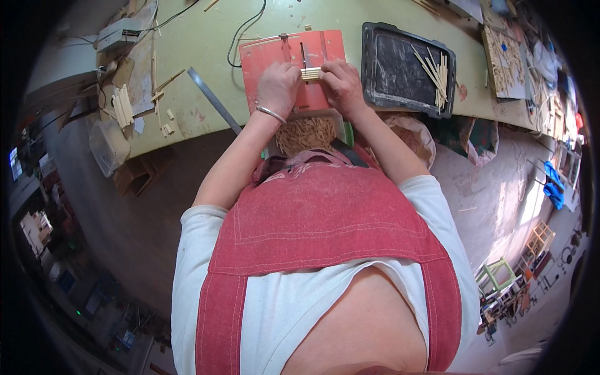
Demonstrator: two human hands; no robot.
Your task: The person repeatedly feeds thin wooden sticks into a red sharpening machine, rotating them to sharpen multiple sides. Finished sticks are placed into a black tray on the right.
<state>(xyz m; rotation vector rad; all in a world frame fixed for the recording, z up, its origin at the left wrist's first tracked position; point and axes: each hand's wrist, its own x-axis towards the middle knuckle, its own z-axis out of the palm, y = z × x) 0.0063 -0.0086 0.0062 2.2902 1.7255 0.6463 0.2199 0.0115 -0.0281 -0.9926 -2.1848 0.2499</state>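
A small row of thin wooden sticks (311, 74) lies side by side across a red table-saw plate (263, 52), just below the narrow blade slot (303, 52). The left end of the row is gripped by my left hand (279, 84), which has a metal bangle at the wrist. On the right end, the fingers of my right hand (343, 84) close on the same sticks. Under the plate's near edge, a plastic bin holds many short cut wooden pieces (305, 135).
Right of the plate lies a black plastic tray (391, 101) with loose long sticks (440, 79). A flat metal bar (213, 98) projects past the green workbench's (187, 117) near edge. Wood strips (123, 105) lie at left, and a carved wooden panel (504, 63) at far right.
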